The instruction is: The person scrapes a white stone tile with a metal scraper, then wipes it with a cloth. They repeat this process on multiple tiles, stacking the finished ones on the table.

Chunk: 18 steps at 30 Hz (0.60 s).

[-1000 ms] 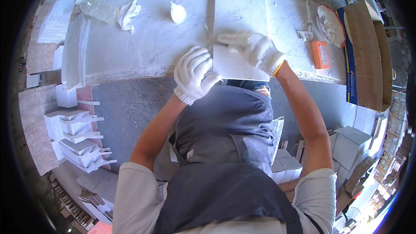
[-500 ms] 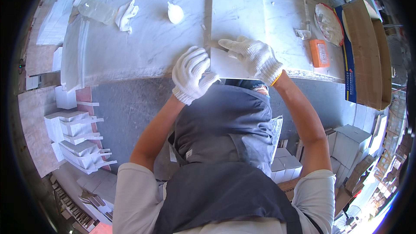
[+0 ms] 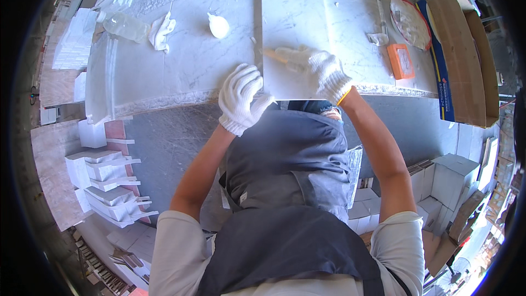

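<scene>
A pale marble-like slab lies on the white-grey veined worktop, reaching its front edge. My left hand, in a white knit glove, rests beside the slab's front left corner. Its fingers lie stretched side by side, with the thumb apart, close to that corner. Over the slab, my gloved right hand is closed around a slim yellowish stick-like piece. Its tip points left, near the slab's left edge; the rest is hidden by the glove, so its kind is unclear.
Behind my left hand are a white rounded bulb, a crumpled white cloth and a clear bottle. To the right lie an orange block, a brush-like tool, a round red-rimmed container and a cardboard box.
My right hand has shifted slightly left and down over the slab, and the yellowish piece now shows at its fingertips. The left hand stays nearly in place. The whole view has shifted slightly.
</scene>
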Tool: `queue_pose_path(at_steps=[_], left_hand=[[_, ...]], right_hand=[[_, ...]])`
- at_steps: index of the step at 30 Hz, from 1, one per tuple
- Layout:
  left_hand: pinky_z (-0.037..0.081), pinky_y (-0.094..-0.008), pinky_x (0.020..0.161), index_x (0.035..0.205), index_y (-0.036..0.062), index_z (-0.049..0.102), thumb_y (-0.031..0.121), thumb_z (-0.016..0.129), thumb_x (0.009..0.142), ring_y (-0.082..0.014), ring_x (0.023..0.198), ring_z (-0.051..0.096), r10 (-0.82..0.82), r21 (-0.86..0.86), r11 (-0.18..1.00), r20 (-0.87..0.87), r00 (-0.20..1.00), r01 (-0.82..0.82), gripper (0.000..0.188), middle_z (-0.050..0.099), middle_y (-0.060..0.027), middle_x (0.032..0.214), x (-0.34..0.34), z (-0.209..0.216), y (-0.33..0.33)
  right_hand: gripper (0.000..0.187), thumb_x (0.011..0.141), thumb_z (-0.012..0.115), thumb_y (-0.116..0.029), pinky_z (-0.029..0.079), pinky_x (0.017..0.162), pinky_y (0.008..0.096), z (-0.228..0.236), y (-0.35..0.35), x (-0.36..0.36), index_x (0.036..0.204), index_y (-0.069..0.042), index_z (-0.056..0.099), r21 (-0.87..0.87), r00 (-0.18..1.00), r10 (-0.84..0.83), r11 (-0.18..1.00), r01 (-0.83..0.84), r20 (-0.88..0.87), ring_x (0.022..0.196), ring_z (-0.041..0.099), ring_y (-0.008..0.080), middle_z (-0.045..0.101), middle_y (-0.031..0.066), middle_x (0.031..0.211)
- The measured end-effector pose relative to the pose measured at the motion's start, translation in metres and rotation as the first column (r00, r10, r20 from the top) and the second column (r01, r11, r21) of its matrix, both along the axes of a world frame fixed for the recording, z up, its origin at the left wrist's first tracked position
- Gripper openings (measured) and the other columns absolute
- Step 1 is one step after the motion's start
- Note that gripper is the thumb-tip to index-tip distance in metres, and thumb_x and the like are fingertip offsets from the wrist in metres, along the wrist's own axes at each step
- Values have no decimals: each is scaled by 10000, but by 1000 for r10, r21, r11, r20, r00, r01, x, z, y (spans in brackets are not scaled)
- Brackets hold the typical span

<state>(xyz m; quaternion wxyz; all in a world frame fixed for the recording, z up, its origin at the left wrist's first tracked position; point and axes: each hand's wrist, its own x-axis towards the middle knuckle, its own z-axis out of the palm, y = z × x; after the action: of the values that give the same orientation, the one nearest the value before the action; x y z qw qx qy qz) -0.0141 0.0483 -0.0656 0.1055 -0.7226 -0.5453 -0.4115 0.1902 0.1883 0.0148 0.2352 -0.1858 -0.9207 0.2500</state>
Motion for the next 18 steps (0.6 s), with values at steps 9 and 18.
queue_pose_path(at_steps=[9,18], left_hand=[[542,-475,1075,1204,85,690,257,804,851,-323,1221,660,-10,-113,993,99,995,21,409,704,-110,1224,51,45,-5],[371,-469,1243,1550,140,520,546,681,963,-274,1506,440,-77,-521,845,-338,938,-119,731,536,-85,1583,110,39,30]], right_hand=[[605,1037,704,-217,421,537,223,-34,-71,128,1576,-31,502,-831,804,-594,463,309,-32,580,489,50,582,-56,727],[756,1055,694,-308,399,510,206,-65,-128,159,1642,12,342,-967,642,-766,127,223,47,595,448,54,489,-28,730]])
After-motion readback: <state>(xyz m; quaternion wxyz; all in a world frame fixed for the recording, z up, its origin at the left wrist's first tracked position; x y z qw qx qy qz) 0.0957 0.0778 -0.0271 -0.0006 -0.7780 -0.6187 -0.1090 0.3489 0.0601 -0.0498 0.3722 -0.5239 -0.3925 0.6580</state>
